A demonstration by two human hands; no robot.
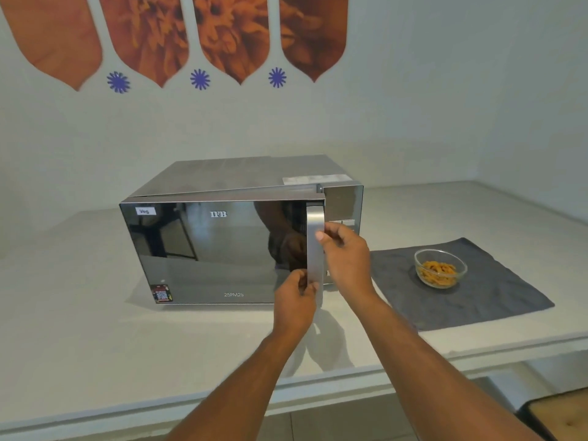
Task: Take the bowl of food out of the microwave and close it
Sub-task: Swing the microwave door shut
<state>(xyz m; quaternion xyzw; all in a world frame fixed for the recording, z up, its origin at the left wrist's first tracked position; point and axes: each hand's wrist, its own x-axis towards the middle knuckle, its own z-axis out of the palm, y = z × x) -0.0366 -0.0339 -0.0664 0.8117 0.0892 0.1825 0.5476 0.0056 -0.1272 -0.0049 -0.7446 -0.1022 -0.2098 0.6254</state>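
Observation:
A silver microwave [241, 176] with a mirrored black door [206, 249] stands on the white counter. The door hangs slightly ajar, its right edge a little out from the body. Both hands are on the vertical silver door handle [314, 253]. My left hand [294, 302] pinches the handle's lower end. My right hand [345, 257] holds its middle from the right, thumb on the front. A clear glass bowl [440, 268] of orange-yellow food sits on a dark grey cloth [483, 300] to the right of the microwave, apart from both hands.
The white counter [95, 329] runs left and front of the microwave, with its front edge near my forearms. A white wall with orange and blue decals [200, 79] rises behind. A padded stool corner [563, 415] shows at the lower right.

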